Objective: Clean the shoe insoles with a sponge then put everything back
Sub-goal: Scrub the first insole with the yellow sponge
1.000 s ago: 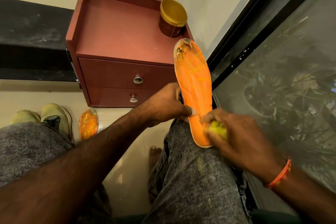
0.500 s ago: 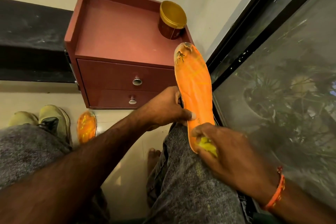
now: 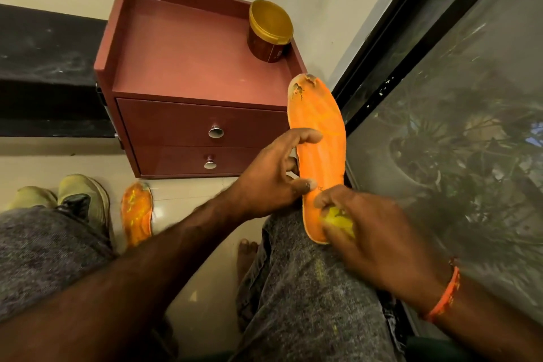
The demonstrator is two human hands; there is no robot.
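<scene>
Two hands at work over the right knee (image 3: 308, 297), clad in grey speckled denim. Right hand (image 3: 379, 232), nearest the camera, with an orange band (image 3: 445, 294) on the wrist, fingers curled and clamped on a yellow sponge (image 3: 339, 222). Sponge pressed against the heel end of an orange insole (image 3: 321, 138). Heel end resting on the knee; toe end pointing away, tilted up, worn and torn at the tip. Left hand (image 3: 273, 176) gripping the insole at its middle from the left edge, thumb across the top face, index fingertip on the surface beside the right hand, remaining fingers curled behind the edge.

Further out, on the tiled floor (image 3: 188, 191) left of the knees: a second orange insole (image 3: 136, 211), lying flat and well apart from the hands. Just beside it to the left, a pair of pale green shoes (image 3: 79, 194), partly hidden by the left knee.

Beyond the floor items: a reddish-brown bedside cabinet (image 3: 188, 67) with two drawers, each with a round metal knob. On its top, at the back right corner, a brown jar with a gold lid (image 3: 270, 29), upright. To the right, a dark-framed glass pane (image 3: 455, 126).
</scene>
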